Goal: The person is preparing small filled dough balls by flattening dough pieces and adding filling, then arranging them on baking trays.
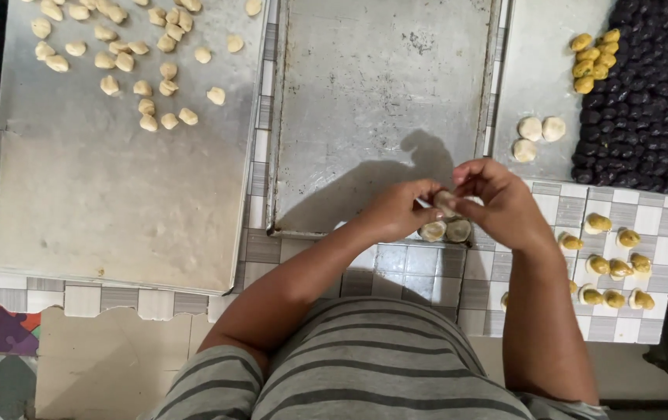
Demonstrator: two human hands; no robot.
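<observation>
Both my hands meet over the near edge of the middle tray [384, 101]: my left hand [396, 210] and right hand [497, 202] pinch one small dough piece [444, 201] between the fingertips, each grip closed on it. Just beneath sit two round shaped pieces [444, 230] on the tiled counter [419, 272]. To my right lie filled pieces [614, 268] with yellowish centres; beyond them a tray [536, 78] holds dark balls [645, 101], yellow balls [594, 61] and three pale rounds [538, 136]. The left tray [116, 194] carries many finished little dough shapes [124, 58]. I judge plenty done and much filling left.
</observation>
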